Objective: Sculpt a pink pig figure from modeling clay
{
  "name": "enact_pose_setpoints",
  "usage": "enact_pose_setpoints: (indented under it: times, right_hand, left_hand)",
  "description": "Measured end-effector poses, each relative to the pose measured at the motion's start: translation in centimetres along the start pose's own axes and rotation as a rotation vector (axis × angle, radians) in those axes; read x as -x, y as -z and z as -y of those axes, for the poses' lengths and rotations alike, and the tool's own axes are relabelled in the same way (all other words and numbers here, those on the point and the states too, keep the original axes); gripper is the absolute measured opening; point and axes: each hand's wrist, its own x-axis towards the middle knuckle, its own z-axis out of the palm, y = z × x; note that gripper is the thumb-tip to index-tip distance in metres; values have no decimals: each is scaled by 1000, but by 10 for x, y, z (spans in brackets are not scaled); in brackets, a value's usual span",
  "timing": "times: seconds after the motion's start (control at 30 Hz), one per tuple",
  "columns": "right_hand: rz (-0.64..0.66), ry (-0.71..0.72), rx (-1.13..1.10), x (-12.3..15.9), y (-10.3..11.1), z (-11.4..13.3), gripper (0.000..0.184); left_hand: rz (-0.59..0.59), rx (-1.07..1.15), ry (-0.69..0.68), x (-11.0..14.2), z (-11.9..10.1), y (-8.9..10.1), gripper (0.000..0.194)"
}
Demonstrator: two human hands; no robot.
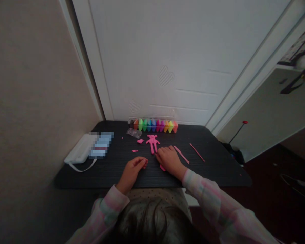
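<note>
A pink clay fig. (pixel 153 143) w/ round ears, arms out and two long legs lies flat near the mid. of a dark tabletop (pixel 104 178), its head toward a white panel (pixel 142 51). The R hand (pixel 168 158), palm down w/ fingers bent and partly closed, rests just beside the fig.'s feet; can't tell if it touches them or has hold of anything. A pink piece (pixel 162 168) shows from under its near edge, partly hidden. The L hand (pixel 133 168), apart from the fig., is half closed, fingers curled in and thumb close to them; can't tell if anything is btwn them.

L of the fig. lie a pink lump (pixel 140 141) and, nearer the L hand, a small pink scrap (pixel 135 151). To the R, a pink knife-shaped tool (pixel 181 155) lies beside the R hand, w/ a thin pink stick tool (pixel 197 152) farther R. Behind the fig., a row of multicol. packs (pixel 154 125) spans the far edge in clear plastic, w/ a crumpled clear wrapper (pixel 134 133) in front of its L end. At far L sit a white device (pixel 80 149), a pixelated item (pixel 101 145) and a white cable (pixel 83 169).
</note>
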Motion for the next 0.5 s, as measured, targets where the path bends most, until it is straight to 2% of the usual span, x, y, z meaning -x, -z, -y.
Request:
enact_pose_setpoints:
  times: [0.17,0.37,0.5]
  right_hand:
    - [-70,-100,-36,-8,5,-4,22]
    - [-61,7,-46,-10,-1,9,22]
    - [-58,23,-25,-9,-4,13,23]
  left_hand:
    - [20,-16,-1,-1,2,1,20]
    - [16,-5,-1,-2,5,2,21]
    - [18,-2,-3,-1,3,1,20]
